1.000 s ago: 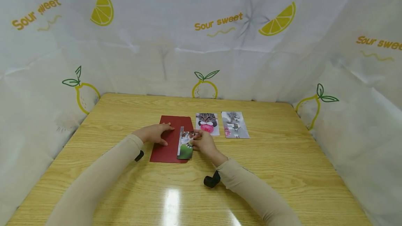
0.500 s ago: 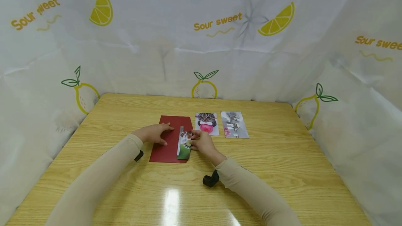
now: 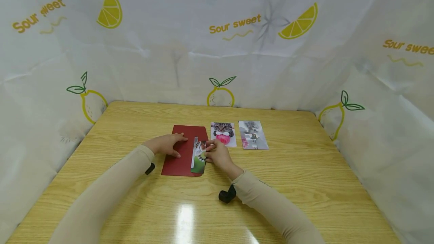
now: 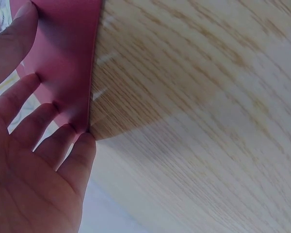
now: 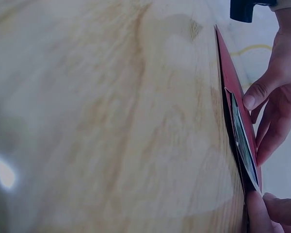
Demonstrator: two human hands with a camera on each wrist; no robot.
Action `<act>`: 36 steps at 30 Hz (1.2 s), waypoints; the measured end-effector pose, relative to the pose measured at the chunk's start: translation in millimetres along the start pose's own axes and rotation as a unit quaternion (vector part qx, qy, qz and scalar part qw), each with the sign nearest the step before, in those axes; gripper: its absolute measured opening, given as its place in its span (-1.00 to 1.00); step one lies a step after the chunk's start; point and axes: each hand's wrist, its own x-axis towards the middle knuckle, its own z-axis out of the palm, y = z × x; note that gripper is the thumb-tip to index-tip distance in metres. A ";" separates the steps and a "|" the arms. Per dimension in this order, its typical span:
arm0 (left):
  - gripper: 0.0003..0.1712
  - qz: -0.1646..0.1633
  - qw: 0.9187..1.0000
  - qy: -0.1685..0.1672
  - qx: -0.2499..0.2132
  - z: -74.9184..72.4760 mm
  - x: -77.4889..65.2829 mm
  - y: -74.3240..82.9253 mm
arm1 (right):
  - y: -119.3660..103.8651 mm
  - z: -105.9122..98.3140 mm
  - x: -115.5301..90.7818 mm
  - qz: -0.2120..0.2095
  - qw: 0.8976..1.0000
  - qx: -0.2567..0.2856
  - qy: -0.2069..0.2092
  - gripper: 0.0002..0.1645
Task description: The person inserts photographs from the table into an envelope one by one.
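Observation:
A red envelope [image 3: 178,166] lies on the wooden table, with a pale strip [image 3: 194,153] near its right side. My left hand [image 3: 166,145] rests on the envelope's left half, fingers spread; in the left wrist view its fingertips press near the envelope's [image 4: 63,63] edge. At the strip, a photo card [image 3: 199,165] with a tiger on green sits partly inside the envelope, its right part showing. My right hand [image 3: 221,156] pinches this card's right edge between thumb and fingers. In the right wrist view the card [image 5: 244,141] shows edge-on in the envelope's narrow opening.
Behind my right hand lie a cat picture card [image 3: 223,128] and a grey picture card [image 3: 254,136] with a pink flower. Black wrist-camera mounts [image 3: 227,195] stick out at my wrists. A white lemon-printed curtain [image 3: 169,48] hangs around the table [image 3: 288,183].
My right hand has moved slightly left, sliding the tiger card further under the strip, so less of it shows. The left hand has stayed in place on the envelope.

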 end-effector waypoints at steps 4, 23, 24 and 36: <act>-0.21 0.000 1.000 0.002 0.000 0.0 -0.2 -0.2 | 0.4 0.3 -0.4 0.002 1.000 -0.005 -0.001 -0.57; -0.21 0.001 1.000 0.003 0.004 0.4 1.9 -2.6 | -2.0 0.9 0.3 0.004 0.999 -0.032 -0.010 -0.52; -0.21 0.001 1.000 0.003 0.004 0.5 2.1 -2.8 | -2.3 0.9 0.2 0.003 0.999 -0.033 -0.013 -0.52; -0.21 0.003 1.000 0.003 0.001 1.1 1.9 -4.2 | -3.8 2.9 -2.8 -0.010 0.999 -0.038 -0.017 -0.49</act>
